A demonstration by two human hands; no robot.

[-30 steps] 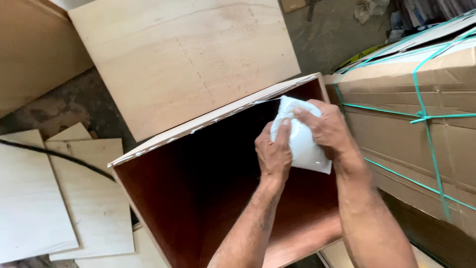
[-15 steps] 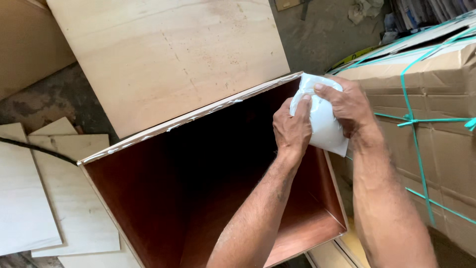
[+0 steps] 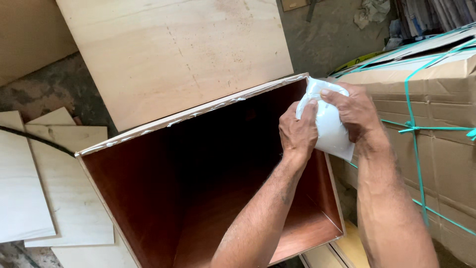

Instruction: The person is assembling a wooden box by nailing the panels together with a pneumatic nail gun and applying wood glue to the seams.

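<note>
An open wooden box (image 3: 129, 198) with a reddish-brown inside stands below me. Its top edge (image 3: 188, 115) carries a thin line of white glue. Both hands grip a soft white plastic pouch (image 3: 331, 130) at the box's far right corner. My left hand (image 3: 297, 130) squeezes the pouch from the left side. My right hand (image 3: 353, 110) wraps over its top and right side. The pouch's lower end hangs over the right wall of the box.
A large pale plywood sheet (image 3: 168, 54) lies behind the box. Smaller plywood pieces (image 3: 54, 183) and a black cable (image 3: 34, 139) lie at the left. Cardboard cartons (image 3: 441, 149) bound with green straps stand close at the right.
The view has shifted so the box and hands sit further right. Both hands stay on the pouch at the same corner, with the grip slightly tighter.
</note>
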